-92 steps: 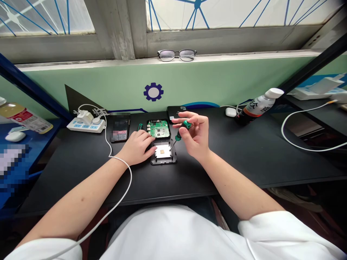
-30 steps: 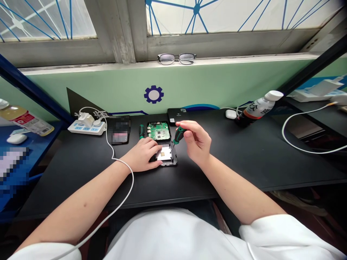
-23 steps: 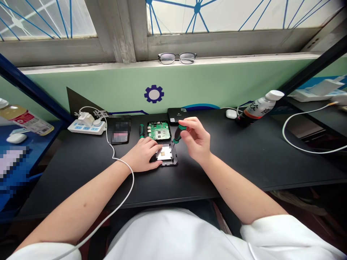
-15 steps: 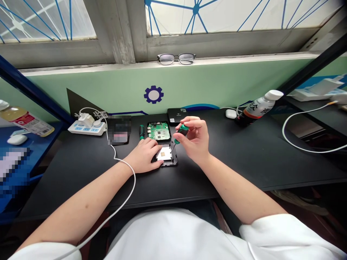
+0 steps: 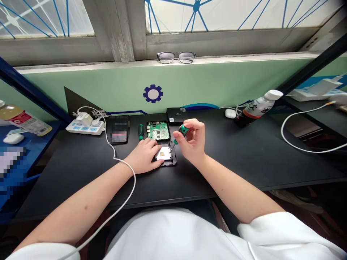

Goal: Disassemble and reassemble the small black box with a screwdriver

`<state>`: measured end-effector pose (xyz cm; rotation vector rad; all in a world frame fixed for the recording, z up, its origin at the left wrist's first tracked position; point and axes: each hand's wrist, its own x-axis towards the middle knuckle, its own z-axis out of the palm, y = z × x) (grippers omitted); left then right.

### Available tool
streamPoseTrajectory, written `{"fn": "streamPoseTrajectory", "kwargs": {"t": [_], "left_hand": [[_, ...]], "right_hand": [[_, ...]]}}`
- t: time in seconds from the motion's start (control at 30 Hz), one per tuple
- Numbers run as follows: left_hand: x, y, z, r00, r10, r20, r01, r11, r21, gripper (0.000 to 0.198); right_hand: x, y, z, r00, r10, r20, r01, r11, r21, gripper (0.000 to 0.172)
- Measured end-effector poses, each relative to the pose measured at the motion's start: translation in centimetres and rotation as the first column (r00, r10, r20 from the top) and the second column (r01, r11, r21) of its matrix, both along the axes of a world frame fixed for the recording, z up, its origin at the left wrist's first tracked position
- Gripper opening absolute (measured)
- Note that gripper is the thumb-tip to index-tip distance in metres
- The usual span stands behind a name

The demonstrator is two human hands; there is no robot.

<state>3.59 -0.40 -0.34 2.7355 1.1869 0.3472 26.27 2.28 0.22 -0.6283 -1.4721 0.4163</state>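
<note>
One right hand (image 5: 193, 141) pinches green screwdriver (image 5: 184, 129) | one left hand (image 5: 145, 156), spread, touches left side of black cover (image 5: 174, 159) | far side: circuit board (image 5: 159, 130)

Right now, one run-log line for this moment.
left hand: on black casing | right hand: holding screwdriver, tip at right edge of white plate | green circuit board: beyond casing

White top (image 5: 173, 233), loose short sleeves (image 5: 264, 229); forearms (image 5: 230, 182), left hand (image 5: 144, 156), right hand (image 5: 194, 141) bare.
</note>
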Motion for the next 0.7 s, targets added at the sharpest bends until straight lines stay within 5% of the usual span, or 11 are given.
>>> {"fn": "streamPoseTrajectory", "kwargs": {"t": [0.23, 0.37, 0.5, 0.7], "left_hand": [[0.0, 0.0, 0.2, 1.000, -0.009, 0.003, 0.009, 1.000, -0.011, 0.035], [-0.1, 0.0, 0.3, 0.998, -0.049, 0.032, 0.048, 0.999, 0.003, 0.031], [-0.2, -0.1, 0.7, 0.983, -0.098, 0.153, 0.095, 0.995, 0.024, 0.028], [-0.7, -0.5, 1.3, 0.847, 0.101, 0.522, -0.040, 0.991, -0.127, 0.020]], "right_hand": [[0.0, 0.2, -0.6, 0.994, -0.031, 0.104, 0.040, 0.995, -0.088, 0.047], [2.0, 2.5, -0.5, 0.979, -0.187, 0.084, 0.202, 0.949, -0.243, 0.048], [5.4, 5.6, -0.3, 0.808, -0.342, 0.480, 0.547, 0.737, -0.397, 0.044], [8.5, 7.4, -0.8, 0.564, -0.131, 0.815, 0.766, 0.453, -0.457, 0.054]]}}
